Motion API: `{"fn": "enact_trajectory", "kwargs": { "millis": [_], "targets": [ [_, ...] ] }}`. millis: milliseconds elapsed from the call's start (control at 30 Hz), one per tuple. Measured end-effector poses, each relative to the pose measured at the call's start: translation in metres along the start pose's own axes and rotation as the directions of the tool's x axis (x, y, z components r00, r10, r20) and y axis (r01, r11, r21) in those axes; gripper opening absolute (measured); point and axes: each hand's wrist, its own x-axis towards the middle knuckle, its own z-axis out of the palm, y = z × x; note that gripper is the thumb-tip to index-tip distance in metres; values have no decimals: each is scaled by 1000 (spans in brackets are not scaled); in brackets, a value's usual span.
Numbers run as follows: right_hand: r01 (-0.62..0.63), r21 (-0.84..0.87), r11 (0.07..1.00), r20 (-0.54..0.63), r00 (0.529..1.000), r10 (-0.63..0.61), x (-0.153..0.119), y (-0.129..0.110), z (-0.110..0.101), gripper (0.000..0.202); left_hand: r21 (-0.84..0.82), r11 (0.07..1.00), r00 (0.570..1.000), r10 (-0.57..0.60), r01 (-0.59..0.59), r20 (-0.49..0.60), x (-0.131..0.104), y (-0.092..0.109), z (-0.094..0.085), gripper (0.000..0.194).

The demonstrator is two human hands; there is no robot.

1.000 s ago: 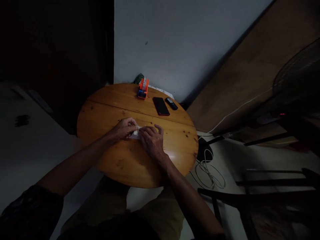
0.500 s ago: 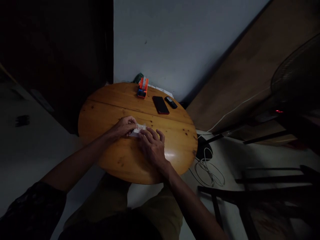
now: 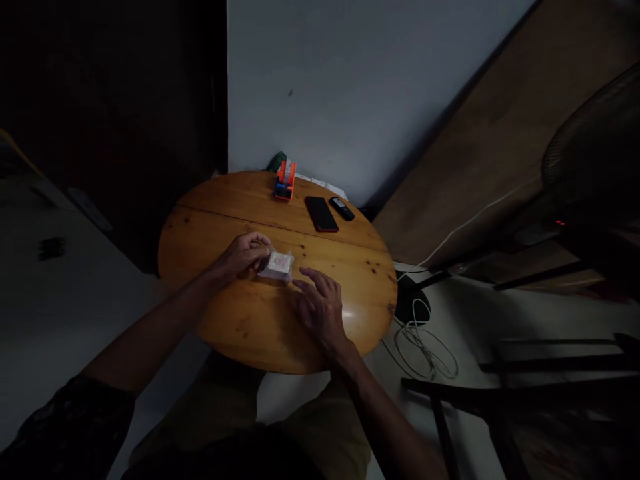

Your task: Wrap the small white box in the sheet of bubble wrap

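A small whitish packet in clear plastic wrap (image 3: 278,265), with faint reddish print on top, lies on the round wooden table (image 3: 220,313). My left hand (image 3: 245,255) is closed in a pinch on the packet's left end. Just right of the packet, my right hand (image 3: 323,307) hovers with its fingers apart, bent and slightly blurred, holding nothing. What is inside the wrap cannot be made out.
An orange tape dispenser (image 3: 285,180) stands at the table's back edge. Right of it lie a black smartphone (image 3: 321,214) and a small dark keypad phone (image 3: 342,209). A pale cable (image 3: 417,343) is coiled on the floor, near a dark chair (image 3: 450,390).
My right hand has lifted off the packet and moved right, uncovering its printed top. My left hand keeps its pinch on the left end.
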Motion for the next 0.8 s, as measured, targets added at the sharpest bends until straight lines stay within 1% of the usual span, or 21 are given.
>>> {"fn": "enact_trajectory", "kwargs": {
  "millis": [100,267,333,433,500,567,667,800],
  "targets": [
    [-9,-5,1000,46,999,9,12,3,2,32,19,1000,999,9,-8,-48,-1,0,-3,21],
    [2,-24,1000,119,993,1,37,6,11,43,58,998,999,-36,37,-12,-2,0,-1,21],
    [1,-24,1000,143,990,2,45,7,15,40,42,999,1000,-31,31,3,-3,1,1,21],
    [3,17,1000,162,987,-6,53,8,18,29,23,999,999,-38,38,23,-3,2,4,19],
    [5,59,998,156,988,-14,56,9,19,20,38,998,999,-49,48,21,-3,3,5,18],
    [5,91,996,145,989,-18,58,10,20,17,58,997,999,-44,43,17,-2,2,6,18],
    [-8,121,993,123,992,-7,62,10,20,19,80,997,1000,-14,12,20,0,-1,6,19],
    [-42,169,985,58,998,32,69,11,19,20,117,993,1000,-15,12,23,1,-1,7,17]
  ]
}}
